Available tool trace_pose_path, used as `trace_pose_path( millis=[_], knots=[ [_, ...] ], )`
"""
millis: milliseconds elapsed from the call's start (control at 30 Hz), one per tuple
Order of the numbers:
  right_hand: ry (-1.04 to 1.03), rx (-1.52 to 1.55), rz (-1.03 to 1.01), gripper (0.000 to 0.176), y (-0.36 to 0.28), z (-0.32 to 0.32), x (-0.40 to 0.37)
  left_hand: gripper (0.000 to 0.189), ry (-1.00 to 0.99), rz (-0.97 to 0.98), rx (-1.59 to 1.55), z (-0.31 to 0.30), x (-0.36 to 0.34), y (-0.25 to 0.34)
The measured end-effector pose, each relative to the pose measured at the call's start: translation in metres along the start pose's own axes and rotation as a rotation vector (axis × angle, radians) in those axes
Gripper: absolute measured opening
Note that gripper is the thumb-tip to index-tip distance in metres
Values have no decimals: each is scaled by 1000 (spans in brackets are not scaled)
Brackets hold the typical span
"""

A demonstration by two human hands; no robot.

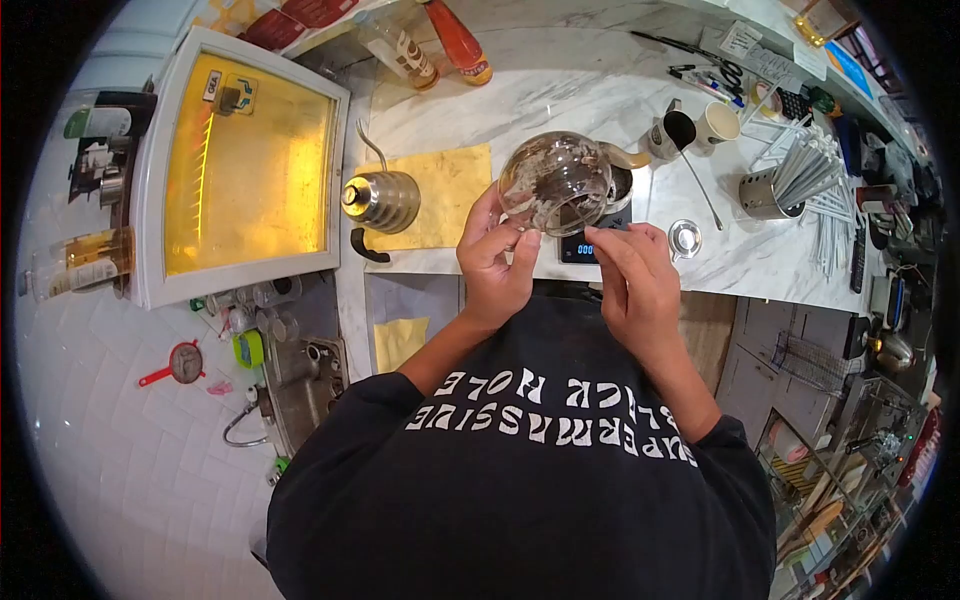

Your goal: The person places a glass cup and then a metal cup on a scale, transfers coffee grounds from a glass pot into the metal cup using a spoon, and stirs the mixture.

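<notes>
Glass server (556, 180): gripped at its side by the left hand (497, 265), presumably to steady the round body; right hand (642, 275) has fingers bent near the rim, contact I cannot tell. Just beyond the right fingertips, I note a lit scale (580, 255). Left of both hands, a kettle (388, 202) stands on yellow cloth (455, 175), likely against drips

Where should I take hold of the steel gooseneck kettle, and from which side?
Grip the steel kettle by its black handle, coming from the person's side. The handle juts that way, while the thin spout points away, so the fingers should stay clear of spout and metal body. The left hand looks better placed, once free of the glass server.
</notes>
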State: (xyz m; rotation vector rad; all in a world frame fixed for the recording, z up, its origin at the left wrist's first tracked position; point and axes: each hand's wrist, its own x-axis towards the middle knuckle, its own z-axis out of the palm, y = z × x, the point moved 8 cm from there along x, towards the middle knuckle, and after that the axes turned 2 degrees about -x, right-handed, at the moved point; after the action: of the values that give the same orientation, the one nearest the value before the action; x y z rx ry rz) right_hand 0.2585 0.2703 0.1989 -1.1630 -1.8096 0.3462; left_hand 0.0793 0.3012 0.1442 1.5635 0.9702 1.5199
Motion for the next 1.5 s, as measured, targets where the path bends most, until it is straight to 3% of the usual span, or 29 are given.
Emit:
trace_pose_path(
  millis=[567, 967, 1067, 1167, 1500],
  knots=[
    [-31, -2, -11, 32, 15, -4, 2, 13, 71, 40, 66, 7, -5, 0],
    [-41, 16, -21, 26, 22, -7, 9, 22, 96, 66, 132, 10, -1, 0],
    [-51, 95, 41, 24, 24, -4, 10, 20, 103, 81, 153, 11, 0, 1],
    [-83, 259, 282, 20, 44, 6, 0, 15, 122, 102, 172, 15, 1, 3],
    [-100, 1047, 793, 26, 82, 35, -11, 9, 118, 90, 239, 19, 5, -6]
  ],
)
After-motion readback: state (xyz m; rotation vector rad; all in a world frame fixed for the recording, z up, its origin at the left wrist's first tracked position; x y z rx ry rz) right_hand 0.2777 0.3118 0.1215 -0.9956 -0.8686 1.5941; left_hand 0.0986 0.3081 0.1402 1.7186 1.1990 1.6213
